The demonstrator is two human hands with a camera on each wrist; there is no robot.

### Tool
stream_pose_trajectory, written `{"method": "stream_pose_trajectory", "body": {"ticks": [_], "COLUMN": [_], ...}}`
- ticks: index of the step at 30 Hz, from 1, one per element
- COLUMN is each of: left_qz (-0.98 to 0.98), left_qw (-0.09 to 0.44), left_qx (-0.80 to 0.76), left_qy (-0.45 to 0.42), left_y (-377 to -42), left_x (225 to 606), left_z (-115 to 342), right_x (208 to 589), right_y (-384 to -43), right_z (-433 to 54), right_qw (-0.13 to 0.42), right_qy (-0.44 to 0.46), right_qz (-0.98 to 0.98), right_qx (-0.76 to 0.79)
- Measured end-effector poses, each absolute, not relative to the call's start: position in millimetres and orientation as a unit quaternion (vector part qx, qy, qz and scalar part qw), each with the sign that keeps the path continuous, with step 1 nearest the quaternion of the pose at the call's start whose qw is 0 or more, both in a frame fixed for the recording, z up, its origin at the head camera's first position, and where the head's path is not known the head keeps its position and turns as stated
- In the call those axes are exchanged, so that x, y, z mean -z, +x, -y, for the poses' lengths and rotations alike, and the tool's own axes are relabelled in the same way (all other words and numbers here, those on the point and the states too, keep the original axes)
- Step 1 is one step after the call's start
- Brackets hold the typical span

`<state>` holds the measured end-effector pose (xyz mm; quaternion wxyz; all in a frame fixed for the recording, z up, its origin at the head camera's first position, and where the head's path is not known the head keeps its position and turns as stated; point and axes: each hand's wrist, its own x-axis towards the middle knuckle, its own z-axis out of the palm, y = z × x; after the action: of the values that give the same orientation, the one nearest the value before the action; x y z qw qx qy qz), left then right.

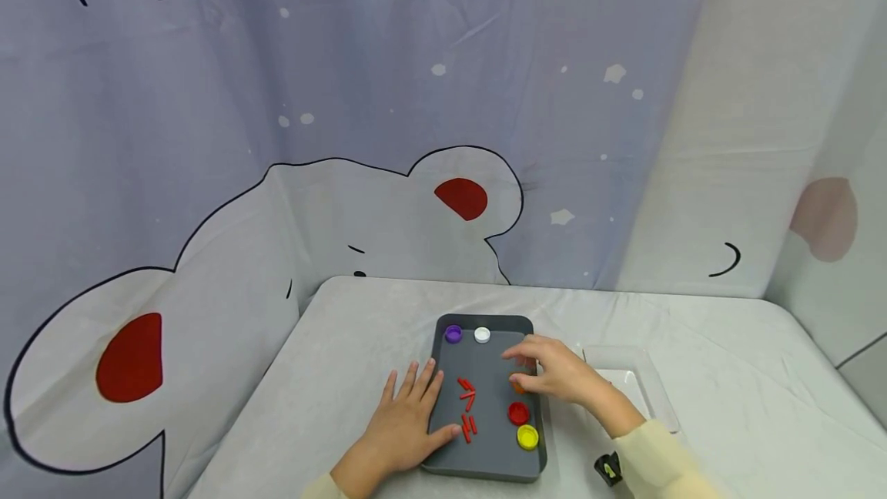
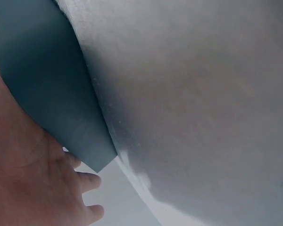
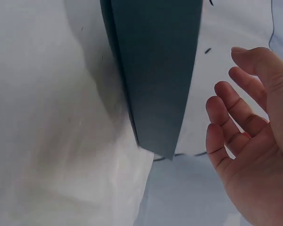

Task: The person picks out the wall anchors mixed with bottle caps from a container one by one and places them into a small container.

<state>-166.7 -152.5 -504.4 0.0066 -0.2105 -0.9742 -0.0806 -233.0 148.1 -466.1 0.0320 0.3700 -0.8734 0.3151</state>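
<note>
A dark grey tray (image 1: 485, 457) lies on the white-covered table. My left hand (image 1: 405, 422) is spread flat at its left edge, thumb tip beside the small red sticks (image 1: 469, 423). In the left wrist view the left palm (image 2: 28, 165) lies along the tray's side. My right hand (image 1: 554, 368) hovers over the tray's right edge, fingers gently bent and thumb apart. An orange cap (image 1: 518, 387) shows partly beneath that thumb. The right wrist view shows the right hand (image 3: 254, 122) with nothing in its grasp. A red cap (image 1: 518, 413) and yellow cap (image 1: 527, 437) sit nearer me.
Along the tray's far end are a purple cap (image 1: 453, 333) and a white cap (image 1: 482, 335). A clear, white-bottomed container (image 1: 658, 387) stands right of the tray, partly behind the right forearm. Near the right sleeve lies a small black object (image 1: 608, 470). A printed curtain (image 1: 388, 83) hangs behind the table.
</note>
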Motion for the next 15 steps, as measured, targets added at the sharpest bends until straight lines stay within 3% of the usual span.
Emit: {"method": "stream_pose_trajectory", "body": {"ticks": [15], "left_qz": [0.976], "left_qw": [-0.006], "left_qx": [0.076], "left_qy": [-0.205], "left_y": [-170.1], "left_x": [508.5], "left_z": [152.6], "right_x": [480.6], "right_y": [-251.0], "right_z": [-105.5], "right_qw": [-0.029], "right_qy": [0.410], "right_qz": [0.865], "right_qx": [-0.286]}}
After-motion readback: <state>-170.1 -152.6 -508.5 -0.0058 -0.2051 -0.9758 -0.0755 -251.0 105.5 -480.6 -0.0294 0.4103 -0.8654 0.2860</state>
